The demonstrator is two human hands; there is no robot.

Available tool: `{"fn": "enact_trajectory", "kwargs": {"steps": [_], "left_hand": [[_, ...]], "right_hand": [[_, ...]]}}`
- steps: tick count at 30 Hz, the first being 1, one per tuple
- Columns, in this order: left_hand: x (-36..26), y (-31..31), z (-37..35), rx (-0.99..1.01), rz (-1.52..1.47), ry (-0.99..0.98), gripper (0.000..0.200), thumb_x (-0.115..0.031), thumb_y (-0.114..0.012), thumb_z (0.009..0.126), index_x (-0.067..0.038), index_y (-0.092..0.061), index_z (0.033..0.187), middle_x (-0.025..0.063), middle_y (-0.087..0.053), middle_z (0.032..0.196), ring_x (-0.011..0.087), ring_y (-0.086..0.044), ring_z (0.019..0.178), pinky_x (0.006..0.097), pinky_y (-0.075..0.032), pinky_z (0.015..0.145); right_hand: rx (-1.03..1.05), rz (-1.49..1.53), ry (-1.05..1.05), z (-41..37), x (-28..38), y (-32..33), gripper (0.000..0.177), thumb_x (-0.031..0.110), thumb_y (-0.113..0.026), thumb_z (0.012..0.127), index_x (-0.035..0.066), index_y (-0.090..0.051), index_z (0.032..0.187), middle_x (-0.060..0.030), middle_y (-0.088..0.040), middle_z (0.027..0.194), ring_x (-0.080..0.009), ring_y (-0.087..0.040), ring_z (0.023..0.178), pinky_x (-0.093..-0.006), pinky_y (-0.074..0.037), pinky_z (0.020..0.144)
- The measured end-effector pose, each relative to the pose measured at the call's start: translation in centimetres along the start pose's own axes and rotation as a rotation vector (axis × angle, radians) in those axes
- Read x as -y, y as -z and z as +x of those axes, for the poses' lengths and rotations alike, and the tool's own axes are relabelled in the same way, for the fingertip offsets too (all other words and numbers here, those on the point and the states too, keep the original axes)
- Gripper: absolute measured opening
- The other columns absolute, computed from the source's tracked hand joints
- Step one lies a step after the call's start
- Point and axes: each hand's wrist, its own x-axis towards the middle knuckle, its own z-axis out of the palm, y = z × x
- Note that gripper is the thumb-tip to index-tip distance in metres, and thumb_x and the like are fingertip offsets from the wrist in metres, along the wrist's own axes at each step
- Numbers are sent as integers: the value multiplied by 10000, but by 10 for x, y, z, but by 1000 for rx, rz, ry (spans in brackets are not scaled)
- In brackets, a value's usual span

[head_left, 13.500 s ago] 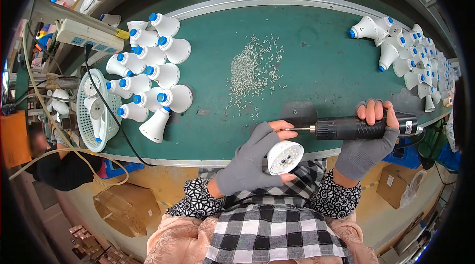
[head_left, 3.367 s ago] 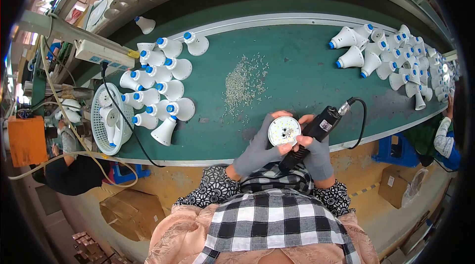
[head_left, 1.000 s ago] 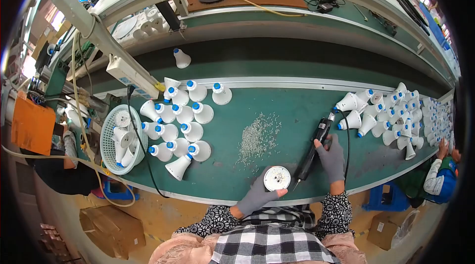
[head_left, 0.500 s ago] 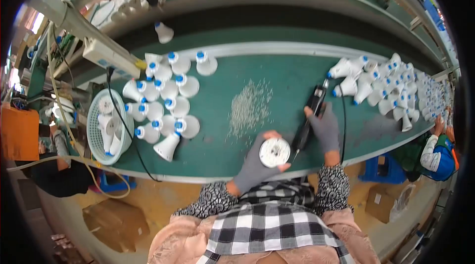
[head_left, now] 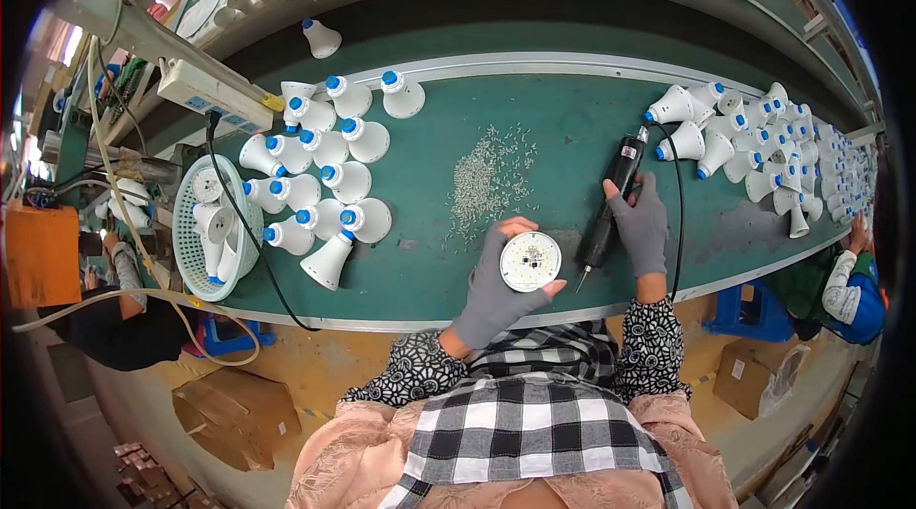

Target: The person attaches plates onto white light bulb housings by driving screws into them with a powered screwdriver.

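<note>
My left hand (head_left: 489,291), in a grey fingerless glove, grips a white LED bulb (head_left: 530,262). Its round face points up, showing a circuit board with small yellowish chips. My right hand (head_left: 640,228), gloved the same way, has its thumb and fingers around a black electric screwdriver (head_left: 612,201). The bit points down toward the table's front edge, to the right of the bulb. Whether the tool rests on the table is hard to tell. Beyond both hands lies a loose pile of small screws (head_left: 487,183) on the green table (head_left: 420,266).
White bulb housings with blue caps (head_left: 366,140) stand in a group at left, and many more (head_left: 763,142) crowd the right. A pale green basket (head_left: 191,266) holds several bulbs. Black cords (head_left: 679,223) cross the table. Co-workers (head_left: 854,294) sit at both sides.
The view has tilted, so the table appears higher in the frame. Both hands keep their holds on the bulb and the screwdriver, with little movement. The bulb's board looks sharper now.
</note>
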Motion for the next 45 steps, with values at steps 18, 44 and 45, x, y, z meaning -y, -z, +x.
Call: {"fn": "enact_trajectory", "kwargs": {"steps": [18,44,45], "left_hand": [[-6,-4,-5,55,-5,81,674,-171,-840,659,-60,-452,1199,113,-482,1217,186,-505,1096,321,-428,942],[-6,4,-16,105,-20,168,729,-197,-872,626,-91,-450,1211,64,-533,1171,146,-555,1060,298,-466,914],[-6,4,-16,110,-23,171,741,-201,-872,627,-89,-444,1222,63,-532,1172,148,-556,1058,299,-467,916]], "right_hand": [[33,6,-18,4,10,-4,619,367,-731,739,-15,-492,1164,-175,-683,893,-308,-686,803,-408,-521,737],[416,1284,-31,-44,18,24,375,189,-652,827,-1,-503,1113,-45,-516,710,-136,-545,559,-271,-451,523],[403,1353,-26,-45,20,24,377,206,-652,837,0,-503,1115,-41,-509,710,-135,-540,560,-270,-447,518]]}}
